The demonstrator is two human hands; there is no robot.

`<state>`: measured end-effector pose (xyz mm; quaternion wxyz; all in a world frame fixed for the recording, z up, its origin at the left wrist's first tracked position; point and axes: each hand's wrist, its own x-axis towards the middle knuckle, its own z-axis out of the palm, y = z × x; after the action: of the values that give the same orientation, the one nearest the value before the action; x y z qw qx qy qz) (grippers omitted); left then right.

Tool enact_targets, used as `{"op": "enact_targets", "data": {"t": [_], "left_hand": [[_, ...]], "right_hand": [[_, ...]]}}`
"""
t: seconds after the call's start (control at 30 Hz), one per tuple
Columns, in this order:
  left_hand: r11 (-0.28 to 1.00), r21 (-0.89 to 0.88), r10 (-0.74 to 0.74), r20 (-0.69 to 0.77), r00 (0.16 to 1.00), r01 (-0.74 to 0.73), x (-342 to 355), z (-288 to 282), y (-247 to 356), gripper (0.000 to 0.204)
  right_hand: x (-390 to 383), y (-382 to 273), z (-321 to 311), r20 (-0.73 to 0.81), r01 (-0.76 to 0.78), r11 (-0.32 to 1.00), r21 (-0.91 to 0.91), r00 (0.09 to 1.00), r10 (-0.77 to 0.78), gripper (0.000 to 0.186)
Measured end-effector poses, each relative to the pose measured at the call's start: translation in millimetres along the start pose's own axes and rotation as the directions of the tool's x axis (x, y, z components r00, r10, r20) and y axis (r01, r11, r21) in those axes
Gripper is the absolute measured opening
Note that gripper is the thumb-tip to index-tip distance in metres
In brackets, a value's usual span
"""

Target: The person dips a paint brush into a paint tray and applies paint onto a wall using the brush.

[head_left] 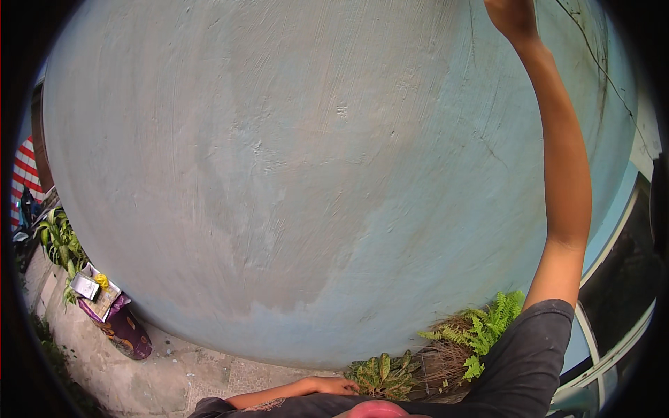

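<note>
Plainly, from where I stood, a red-and-white striped sheet [24, 174] showed at nine o'clock, with a clump of broad-leaved greenery [61, 240] just below it. At eight o'clock, against the foot of the wall, a purple container [130, 336] leaned on the pavement [167, 380]; a pale box [85, 286] and a small yellow thing [102, 280] sat on top.

The wall [272, 174] took up the whole middle of the view, its rough face greyish from the centre toward ten o'clock and light blue toward three and down to six.

At six o'clock the left hand [336, 385] hung low, its fingers a little bent, just beside a leafy plant [383, 376] in front of the wall; I couldn't tell whether its grip was spread or pressed together, or whether it touched the leaves. Dry brown stems [449, 348] stood between five and four, beside a bright green fern [496, 324].

From a dark sleeve [533, 348] at four o'clock, the right arm reached up to the right hand [513, 19], between one and two, near the wall's upper part. The top edge cut off the fingers, so I couldn't tell how that grip stood. A thin dark strand [613, 86] ran down the wall at two, and a dark window [624, 261] with a pale frame curved between three and four.
</note>
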<state>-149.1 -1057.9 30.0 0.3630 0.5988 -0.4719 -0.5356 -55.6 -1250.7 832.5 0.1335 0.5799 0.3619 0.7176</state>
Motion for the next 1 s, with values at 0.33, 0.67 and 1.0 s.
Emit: {"op": "enact_targets", "data": {"t": [0.33, 0.67, 1.0], "left_hand": [[0.987, -0.084, -0.132, 0.079, 0.988, 0.138, -10, 4, -39, 0.056], [0.868, -0.489, -0.037, 0.117, 0.992, 0.09, -11, 26, -113, 0.039], [0.99, 0.117, 0.119, -0.39, 0.913, -0.079, -23, 13, -74, 0.025]], "right_hand": [[-184, -203, -83, 0.552, 0.12, 0.958, 0.26, 0.795, -0.25, 0.017], [-127, -45, -98, 0.277, -0.214, 0.909, 0.358, 0.954, 0.115, 0.016], [-192, -164, -91, 0.416, -0.162, 0.919, 0.36, 0.909, -0.003, 0.02]]}}
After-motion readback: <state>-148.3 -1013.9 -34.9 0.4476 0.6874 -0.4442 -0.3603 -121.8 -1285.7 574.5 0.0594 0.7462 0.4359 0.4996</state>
